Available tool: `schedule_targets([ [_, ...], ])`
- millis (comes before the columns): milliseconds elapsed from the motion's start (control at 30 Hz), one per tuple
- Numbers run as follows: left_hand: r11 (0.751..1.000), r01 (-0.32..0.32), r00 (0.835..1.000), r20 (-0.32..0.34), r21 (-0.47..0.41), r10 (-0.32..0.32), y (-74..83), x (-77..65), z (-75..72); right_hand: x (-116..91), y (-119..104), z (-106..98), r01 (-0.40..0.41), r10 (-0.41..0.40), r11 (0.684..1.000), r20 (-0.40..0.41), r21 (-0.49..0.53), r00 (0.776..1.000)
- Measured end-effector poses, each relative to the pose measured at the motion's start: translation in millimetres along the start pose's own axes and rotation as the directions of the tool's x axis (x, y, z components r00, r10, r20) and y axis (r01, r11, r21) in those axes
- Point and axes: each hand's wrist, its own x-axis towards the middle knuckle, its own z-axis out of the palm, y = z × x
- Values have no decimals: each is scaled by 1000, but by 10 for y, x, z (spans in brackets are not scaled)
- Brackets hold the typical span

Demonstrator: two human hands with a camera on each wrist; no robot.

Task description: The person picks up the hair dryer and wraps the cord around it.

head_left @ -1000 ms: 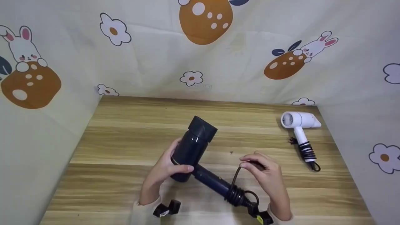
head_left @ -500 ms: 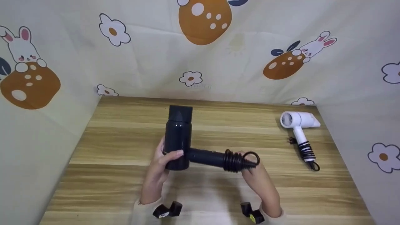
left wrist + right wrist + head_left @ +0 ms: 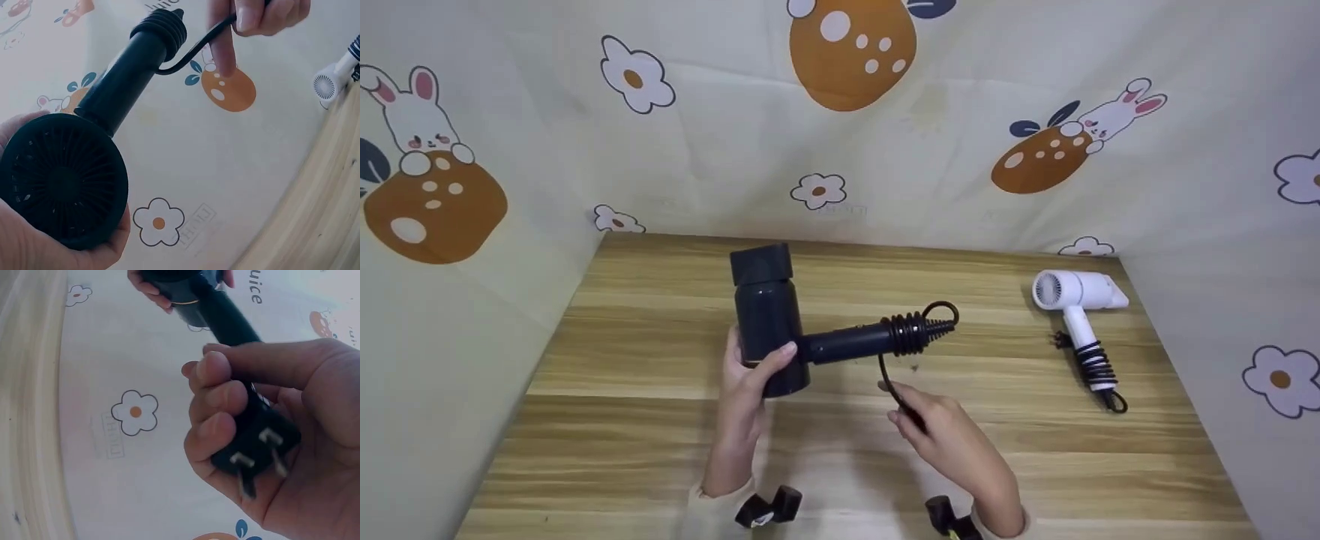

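A dark hair dryer (image 3: 769, 322) is held up over the table, its nozzle toward the far side and its handle pointing right. My left hand (image 3: 751, 386) grips the barrel near the round intake grille (image 3: 64, 180), thumb across the front. Black cord (image 3: 910, 334) is coiled around the handle's end, with a small loop at the tip. From the coil a free length of cord (image 3: 888, 375) runs down to my right hand (image 3: 941, 427). In the right wrist view, the fingers of that hand curl around a black two-pin plug (image 3: 259, 444), pins facing the camera.
A white hair dryer (image 3: 1080, 289) lies at the table's right side, its black cord wound around the handle. The wooden table (image 3: 607, 337) is bordered by a pale curtain (image 3: 720, 150) printed with rabbits and flowers. Small black devices sit on both wrists.
The hair dryer has swung from handle down-right to handle slightly up-right and shifted left. My right hand has passed behind the handle and come out below it, carrying the cord around.
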Motion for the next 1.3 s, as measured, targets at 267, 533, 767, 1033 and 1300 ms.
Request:
schedule_targets([
  [267, 987, -41, 995, -88, 158, 56, -32, 32, 8, -36, 18, -65, 30, -33, 999, -149, -18, 988],
  [533, 947, -80, 991, -76, 312, 109, -90, 52, 28, -28, 57, -96, 146, -82, 971, -305, 192, 949],
  [767, 897, -94, 995, 25, 432, 92, -109, 21, 30, -38, 83, -78, 290, -197, 889, -274, 355, 941],
  [1033, 836, -130, 974, 225, 533, 9, -120, 14, -18, -86, 91, -178, 221, -45, 836, -340, 502, 940],
  [1300, 863, -161, 947, 321, 479, -1, -38, 4, -112, -77, 149, -193, 235, -9, 687, -315, 688, 949],
])
